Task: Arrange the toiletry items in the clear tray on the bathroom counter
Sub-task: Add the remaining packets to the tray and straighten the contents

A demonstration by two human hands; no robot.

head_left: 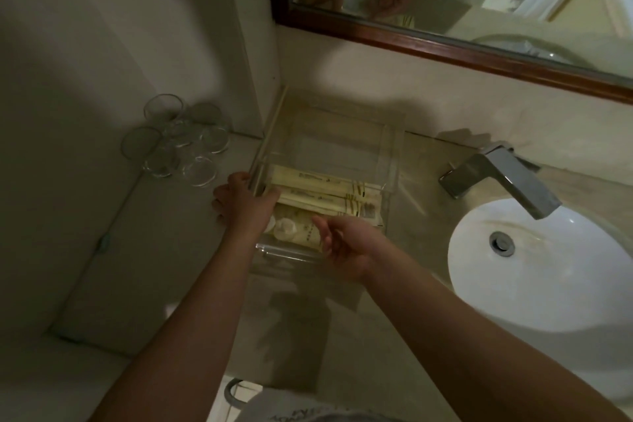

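Note:
A clear plastic tray point(329, 134) stands on the counter against the back wall, left of the sink. Two long pale yellow packets point(325, 183) lie side by side across its front half. In front of them lies a pale yellow pouch with a round white item point(291, 228) showing. My left hand point(239, 202) grips the tray's left front wall, thumb inside and fingers outside. Over the tray's front edge is my right hand point(346, 243), its fingers loosely curled and touching the pouch; whether it grips the pouch is unclear.
Several upturned clear drinking glasses point(178, 144) stand in the left corner of the counter. A white round sink point(534, 271) with a chrome faucet point(503, 175) lies to the right. A wood-framed mirror point(445, 45) hangs above the back wall. Tiled wall rises at left.

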